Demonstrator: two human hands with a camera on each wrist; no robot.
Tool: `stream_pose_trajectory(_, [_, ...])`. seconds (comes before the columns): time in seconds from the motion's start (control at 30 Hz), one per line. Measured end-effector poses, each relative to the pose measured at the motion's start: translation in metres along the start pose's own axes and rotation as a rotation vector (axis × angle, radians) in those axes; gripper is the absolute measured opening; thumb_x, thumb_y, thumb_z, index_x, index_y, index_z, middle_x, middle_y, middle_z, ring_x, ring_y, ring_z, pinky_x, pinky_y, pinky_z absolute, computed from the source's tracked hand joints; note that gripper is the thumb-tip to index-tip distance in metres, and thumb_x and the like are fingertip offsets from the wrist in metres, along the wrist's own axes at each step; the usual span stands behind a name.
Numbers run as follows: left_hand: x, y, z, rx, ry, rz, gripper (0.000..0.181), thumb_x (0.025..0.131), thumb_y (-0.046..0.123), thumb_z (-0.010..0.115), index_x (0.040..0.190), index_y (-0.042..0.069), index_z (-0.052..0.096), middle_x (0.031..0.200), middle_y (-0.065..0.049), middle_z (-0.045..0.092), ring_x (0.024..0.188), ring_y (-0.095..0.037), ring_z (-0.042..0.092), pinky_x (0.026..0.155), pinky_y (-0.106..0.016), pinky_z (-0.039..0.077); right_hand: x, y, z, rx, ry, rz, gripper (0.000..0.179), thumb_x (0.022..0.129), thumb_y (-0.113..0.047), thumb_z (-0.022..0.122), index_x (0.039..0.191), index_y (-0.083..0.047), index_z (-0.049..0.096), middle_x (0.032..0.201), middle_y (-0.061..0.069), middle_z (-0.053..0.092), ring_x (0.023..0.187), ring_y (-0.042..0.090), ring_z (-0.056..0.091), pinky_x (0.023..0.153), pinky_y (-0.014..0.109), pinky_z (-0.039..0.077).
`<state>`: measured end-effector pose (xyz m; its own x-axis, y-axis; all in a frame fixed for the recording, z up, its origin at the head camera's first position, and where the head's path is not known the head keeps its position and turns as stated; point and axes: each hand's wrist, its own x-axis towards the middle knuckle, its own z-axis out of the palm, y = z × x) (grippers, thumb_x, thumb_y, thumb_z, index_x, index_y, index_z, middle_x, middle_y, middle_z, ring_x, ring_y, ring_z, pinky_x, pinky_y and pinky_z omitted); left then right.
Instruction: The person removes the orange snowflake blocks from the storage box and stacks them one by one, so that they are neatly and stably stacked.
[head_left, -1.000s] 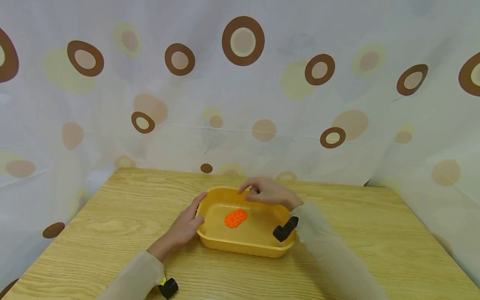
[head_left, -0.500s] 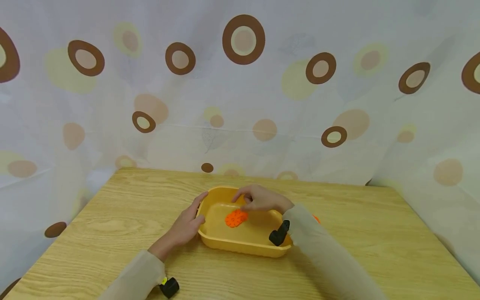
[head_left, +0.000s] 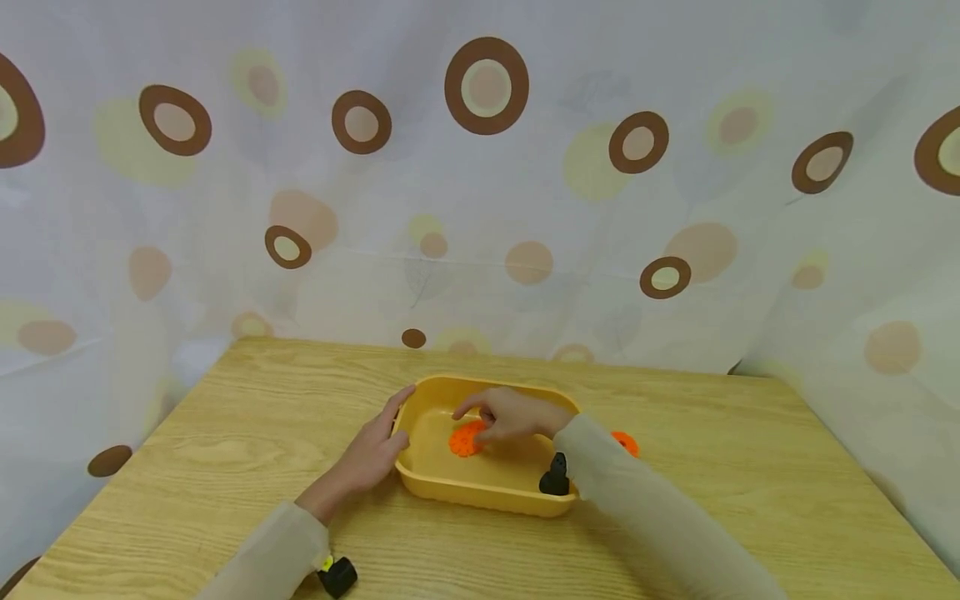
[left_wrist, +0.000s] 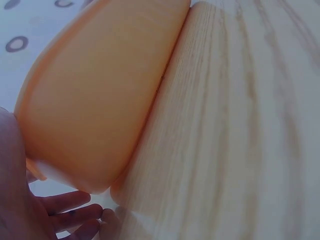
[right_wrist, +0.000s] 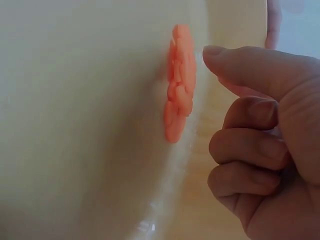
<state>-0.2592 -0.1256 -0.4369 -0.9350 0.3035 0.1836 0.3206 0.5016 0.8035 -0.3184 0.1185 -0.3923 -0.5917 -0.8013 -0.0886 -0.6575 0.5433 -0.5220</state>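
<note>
My left hand (head_left: 367, 451) grips the left end of a yellow plastic basin (head_left: 480, 493), its thumb over the rim on the inside and its fingers along the outer wall. In the left wrist view the basin's wall (left_wrist: 100, 95) rises beside that hand. Inside the basin lie overlapping orange flower-shaped discs (head_left: 464, 441), partly covered by my right hand (head_left: 516, 414). That hand is down in the basin, thumb and index finger apart, the other fingers curled. The right wrist view has the thumb tip close to the discs (right_wrist: 181, 80), with a gap between.
Another orange disc (head_left: 626, 442) lies on the wooden table (head_left: 720, 467) to the basin's right, partly behind the right sleeve (head_left: 637, 492). A white curtain (head_left: 480, 200) with brown and yellow circles hangs behind the table and at both sides.
My right hand has come down and to the left into the basin, reaching the orange discs. The disc outside has come into sight past the sleeve. My left hand keeps its place.
</note>
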Motion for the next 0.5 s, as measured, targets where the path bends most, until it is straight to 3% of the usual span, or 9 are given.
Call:
stream_pose_trajectory(0.3, [0.0012,-0.0014,0.0008,-0.008,-0.004,-0.004,0.067,0.087,0.004,0.042,0.152,0.012,0.026,0.145,-0.021,0.044,0.12,-0.029,0.051,0.103,-0.05,0.038,-0.0001,0.004,0.0033,-0.056,-0.015,0.009,0.042,0.083,-0.007,0.07,0.125,-0.006,0.062,0.055,-0.008,0.031,0.049,0.005,0.027,0.053,0.017,0.028])
stream_pose_trajectory(0.5, [-0.0015,0.0006,0.0003,0.008,0.018,0.048,0.066,0.086,0.005,0.041,0.15,0.009,0.027,0.142,-0.024,0.046,0.117,-0.03,0.052,0.1,-0.05,0.041,-0.0005,0.0004,0.0032,-0.168,-0.026,-0.019,0.043,0.082,-0.011,0.073,0.123,-0.005,0.064,0.072,0.001,0.054,0.058,0.005,0.032,0.059,0.018,0.03])
